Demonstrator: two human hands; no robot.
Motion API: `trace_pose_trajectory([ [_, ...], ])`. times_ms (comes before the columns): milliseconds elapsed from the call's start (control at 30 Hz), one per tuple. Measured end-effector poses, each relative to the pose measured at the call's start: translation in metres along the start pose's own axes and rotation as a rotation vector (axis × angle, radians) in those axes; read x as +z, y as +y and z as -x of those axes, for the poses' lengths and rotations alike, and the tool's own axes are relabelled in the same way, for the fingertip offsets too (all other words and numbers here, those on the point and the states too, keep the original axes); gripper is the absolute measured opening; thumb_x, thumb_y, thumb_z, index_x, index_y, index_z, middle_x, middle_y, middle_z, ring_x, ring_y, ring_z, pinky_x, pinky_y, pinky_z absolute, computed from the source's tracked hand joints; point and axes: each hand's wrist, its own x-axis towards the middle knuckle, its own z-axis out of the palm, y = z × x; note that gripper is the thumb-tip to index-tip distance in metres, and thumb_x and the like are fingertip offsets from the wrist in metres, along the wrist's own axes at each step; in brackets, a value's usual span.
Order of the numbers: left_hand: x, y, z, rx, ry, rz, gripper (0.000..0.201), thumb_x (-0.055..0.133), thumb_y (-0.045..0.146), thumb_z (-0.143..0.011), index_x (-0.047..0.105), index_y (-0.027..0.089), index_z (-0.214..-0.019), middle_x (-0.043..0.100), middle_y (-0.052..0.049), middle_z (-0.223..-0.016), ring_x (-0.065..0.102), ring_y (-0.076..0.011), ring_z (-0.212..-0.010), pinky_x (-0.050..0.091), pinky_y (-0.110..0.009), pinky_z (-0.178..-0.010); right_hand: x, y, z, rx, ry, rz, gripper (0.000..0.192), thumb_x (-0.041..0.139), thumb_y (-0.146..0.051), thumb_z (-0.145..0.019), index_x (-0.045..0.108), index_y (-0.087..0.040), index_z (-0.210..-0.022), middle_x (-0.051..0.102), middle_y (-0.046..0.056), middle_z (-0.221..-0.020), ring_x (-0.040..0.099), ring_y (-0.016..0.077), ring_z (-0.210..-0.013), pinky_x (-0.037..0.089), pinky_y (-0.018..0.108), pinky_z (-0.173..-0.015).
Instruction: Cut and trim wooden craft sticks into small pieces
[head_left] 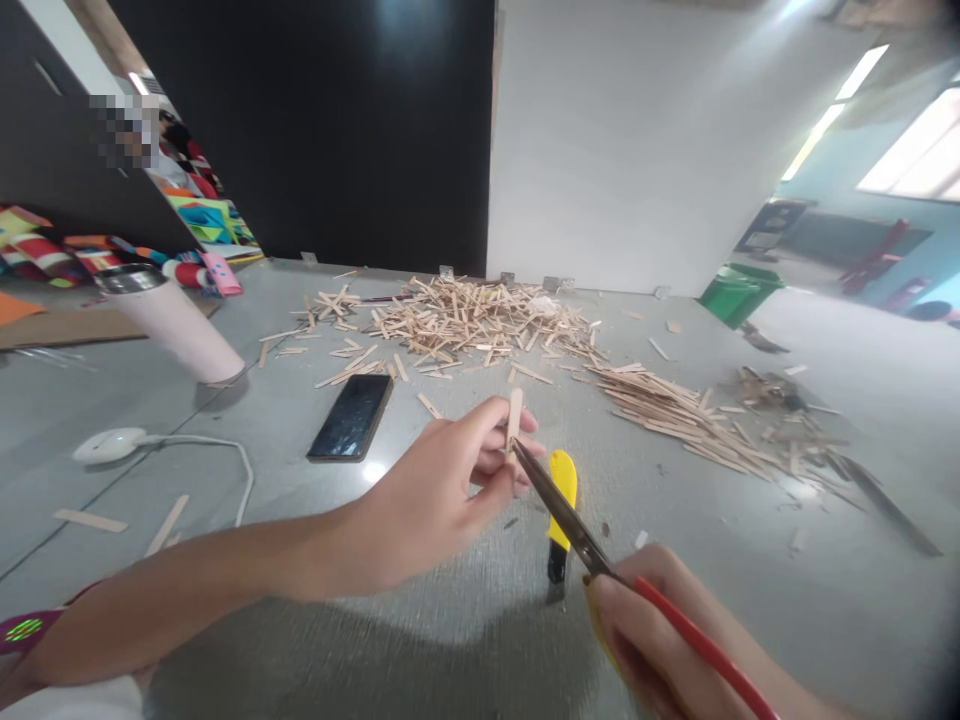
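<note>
My left hand (457, 470) pinches a small wooden craft stick (515, 408) between thumb and fingers, holding it upright above the table. My right hand (660, 630) is closed round a red-handled, scissor-like tool (562, 505) with long dark jaws. The tool's tips meet the lower part of the stick, right beside my left fingertips. Whether the jaws are fully closed on it I cannot tell. A yellow handle (562, 480) with a black end, like a utility knife, lies on the table just behind the jaws.
Loose craft sticks (457, 320) are heaped at the back, with a flatter pile (675, 415) to the right. A phone (351, 418), a pink tumbler (176, 325) and a white cabled device (112, 445) lie left. Upright panels (637, 140) edge the back; a green bin (739, 293) stands beyond.
</note>
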Motion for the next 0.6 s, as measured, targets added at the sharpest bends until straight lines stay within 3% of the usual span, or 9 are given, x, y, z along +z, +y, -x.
trace_pose_trajectory([
  [167, 0.0011, -0.0042, -0.0018, 0.007, 0.006, -0.025, 0.024, 0.061, 0.017, -0.103, 0.055, 0.025, -0.125, 0.08, -0.006, -0.123, 0.08, -0.0132, -0.091, 0.062, -0.024, -0.083, 0.0023, -0.0057, -0.0018, 0.033, -0.009, -0.076, 0.07, 0.053, -0.097, -0.081, 0.053, -0.027, -0.08, 0.054, -0.007, -0.058, 0.042, 0.0132, -0.05, 0.037, 0.029, -0.052],
  [433, 0.0014, -0.004, -0.0033, 0.002, -0.018, -0.024, 0.021, 0.06, 0.019, -0.104, 0.054, 0.024, -0.124, 0.08, -0.008, -0.123, 0.079, -0.014, -0.091, 0.061, -0.025, -0.084, 0.0028, 0.0041, -0.006, 0.025, -0.002, -0.043, 0.064, 0.051, -0.089, -0.091, 0.049, -0.027, -0.077, 0.05, -0.008, -0.054, 0.042, 0.0126, -0.046, 0.038, 0.028, -0.049],
  [600, 0.0018, -0.0015, -0.0029, -0.002, -0.016, -0.003, 0.02, 0.06, 0.017, -0.104, 0.054, 0.023, -0.121, 0.08, -0.009, -0.124, 0.08, -0.0158, -0.09, 0.062, -0.027, -0.081, 0.0079, -0.0042, -0.0085, -0.025, 0.011, 0.062, 0.067, 0.045, -0.085, -0.096, 0.048, -0.025, -0.066, 0.045, -0.006, -0.053, 0.039, 0.0109, -0.044, 0.035, 0.026, -0.047],
])
